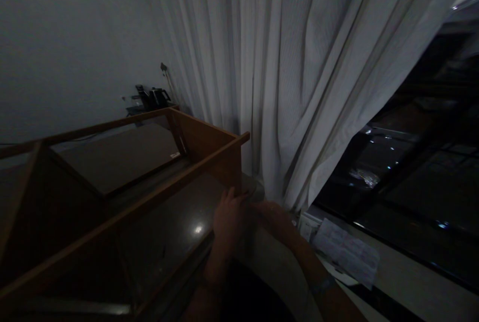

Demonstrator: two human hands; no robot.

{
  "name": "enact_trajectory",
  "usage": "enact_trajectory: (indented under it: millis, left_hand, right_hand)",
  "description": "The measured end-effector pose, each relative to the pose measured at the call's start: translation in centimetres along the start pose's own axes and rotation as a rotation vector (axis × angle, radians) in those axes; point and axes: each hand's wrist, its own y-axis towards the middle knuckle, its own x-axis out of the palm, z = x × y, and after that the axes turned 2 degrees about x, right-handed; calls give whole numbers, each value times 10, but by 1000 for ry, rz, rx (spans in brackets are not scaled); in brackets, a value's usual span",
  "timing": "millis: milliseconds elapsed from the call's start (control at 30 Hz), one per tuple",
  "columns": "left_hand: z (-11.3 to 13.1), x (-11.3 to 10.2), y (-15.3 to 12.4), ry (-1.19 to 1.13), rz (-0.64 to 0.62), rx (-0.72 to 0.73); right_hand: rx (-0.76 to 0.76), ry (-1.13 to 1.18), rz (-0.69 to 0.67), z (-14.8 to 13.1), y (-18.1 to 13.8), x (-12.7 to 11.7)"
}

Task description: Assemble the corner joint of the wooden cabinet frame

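A large wooden cabinet frame (194, 166) with glass-like panels lies at the left and runs toward me. Close to its near right corner, my left hand (229, 215) has its fingers bent, against or just beside the end panel (228, 167). From the right, my right hand (275, 218) reaches in, fingers curled, its tips meeting the left hand's. Both hands look closed around something small at the corner. Darkness and blur hide what it is.
Long pale curtains (262, 63) hang behind the corner. Dark window glass (411, 172) fills the right side. On the sill below lies a patterned cloth or paper (348, 252). A black kettle-like jug (159, 96) stands beyond the frame, by the wall.
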Motion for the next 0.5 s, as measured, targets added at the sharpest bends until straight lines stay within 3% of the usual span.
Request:
enact_trajectory:
  millis: [500]
  left_hand:
    - [-3,2,0,25,36,44]
  right_hand:
    - [21,166,179,-17,0,24]
